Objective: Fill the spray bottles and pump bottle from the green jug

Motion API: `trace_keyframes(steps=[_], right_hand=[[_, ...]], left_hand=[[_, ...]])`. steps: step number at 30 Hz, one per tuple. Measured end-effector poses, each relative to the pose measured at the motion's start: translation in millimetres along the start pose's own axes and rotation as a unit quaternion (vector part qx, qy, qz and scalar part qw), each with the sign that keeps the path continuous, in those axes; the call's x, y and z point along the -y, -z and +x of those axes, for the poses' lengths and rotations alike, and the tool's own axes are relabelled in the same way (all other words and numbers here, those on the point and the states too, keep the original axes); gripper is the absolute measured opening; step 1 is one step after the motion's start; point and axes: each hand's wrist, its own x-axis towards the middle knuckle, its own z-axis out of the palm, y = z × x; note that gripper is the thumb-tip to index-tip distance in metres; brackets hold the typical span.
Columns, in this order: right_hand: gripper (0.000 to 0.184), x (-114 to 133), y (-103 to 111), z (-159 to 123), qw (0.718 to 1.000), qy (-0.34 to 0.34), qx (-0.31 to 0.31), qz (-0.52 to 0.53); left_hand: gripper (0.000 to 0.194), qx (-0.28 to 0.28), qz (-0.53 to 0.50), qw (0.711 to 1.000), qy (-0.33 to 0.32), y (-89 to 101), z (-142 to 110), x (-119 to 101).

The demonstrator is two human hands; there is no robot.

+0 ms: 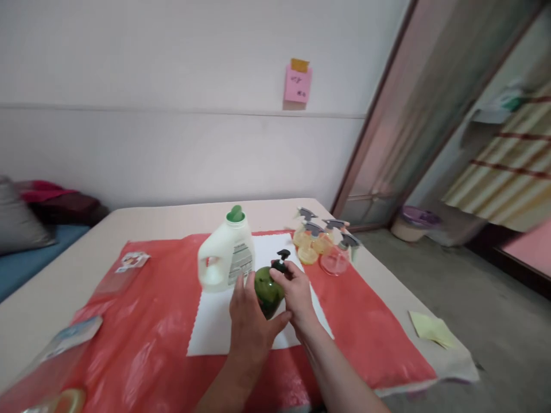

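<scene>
A green pump bottle (267, 289) with a black pump head (283, 254) is held tilted above a white sheet (215, 327). My left hand (249, 321) is wrapped around the bottle's body from the left. My right hand (297, 292) is closed on the black collar below the pump head, thumb on the near side. Just behind and left of my hands stands a large pale detergent jug (228, 252) with a green cap, upright at the sheet's far edge.
Several spray bottles (316, 244) with grey trigger heads stand at the back right. Red plastic sheeting (150, 321) covers much of the table (142, 221). Clear plastic packages (64, 344) lie on the left. Yellow paper (433, 328) rests near the right edge.
</scene>
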Motion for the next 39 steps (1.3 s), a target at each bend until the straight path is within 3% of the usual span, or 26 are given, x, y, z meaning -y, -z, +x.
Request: trace_keyframes(steps=[2,3,8,11,13,16,18,20,23,25,27,29,31,33,36,39], right_hand=[[0.035,0.3,-1.8,-6.0,1.0,-0.012,0.023,0.015],[0.036,1.6,-1.5,-8.5,0.999,-0.019,0.035,0.025],[0.039,17.0,11.2,-10.9,0.992,-0.044,0.097,0.062],[0.039,27.7,25.0,-7.2,0.984,-0.059,0.148,0.084],[0.037,31.8,33.3,-5.1,0.968,-0.073,0.209,0.114],[0.043,30.3,41.5,-4.0,0.935,-0.07,0.309,0.16],[0.044,25.5,44.2,-4.4,0.91,-0.045,0.365,0.191],[0.041,21.4,45.8,-5.6,0.886,-0.026,0.408,0.22],[0.041,22.6,47.5,-8.3,0.863,-0.028,0.45,0.228],[0.045,27.8,46.8,-9.5,0.885,-0.057,0.414,0.206],[0.051,32.1,42.9,-8.9,0.928,-0.094,0.314,0.176],[0.052,31.4,35.2,-6.7,0.969,-0.094,0.186,0.135],[0.048,25.0,24.6,-5.3,0.992,-0.055,0.083,0.08],[0.049,15.4,12.7,-7.5,0.999,-0.024,0.01,0.026],[0.06,4.4,-1.6,-16.5,0.998,-0.016,-0.053,-0.019],[0.054,3.9,-4.1,-21.5,0.995,0.013,-0.079,-0.054]], left_hand=[[0.104,0.04,-0.006,0.997,0.067,2.4,2.4,1.0],[0.104,0.057,-0.013,0.995,0.085,3.3,3.5,0.3],[0.092,0.038,-0.058,0.997,0.047,8.8,3.2,-9.9],[0.09,0.151,-0.165,0.969,0.109,16.6,5.3,-17.0],[0.088,0.263,-0.305,0.903,0.151,22.5,8.0,-20.6],[0.089,0.402,-0.527,0.731,0.16,26.4,7.5,-23.4],[0.09,0.458,-0.602,0.634,0.159,24.1,3.1,-23.2],[0.09,0.486,-0.625,0.589,0.163,19.9,-1.9,-21.7],[0.087,0.512,-0.618,0.577,0.15,17.1,-4.2,-20.3],[0.081,0.494,-0.617,0.595,0.143,20.2,-1.6,-21.8],[0.082,0.413,-0.611,0.658,0.155,25.2,2.1,-24.0],[0.088,0.295,-0.536,0.771,0.177,28.0,4.9,-24.1],[0.094,0.169,-0.37,0.895,0.183,25.5,5.7,-20.0],[0.097,0.084,-0.184,0.968,0.15,17.8,4.5,-12.4],[0.086,0.014,-0.01,0.999,0.045,2.9,1.0,-1.7],[0.08,0.012,0.033,0.999,-0.006,-3.7,-2.6,-0.9]])
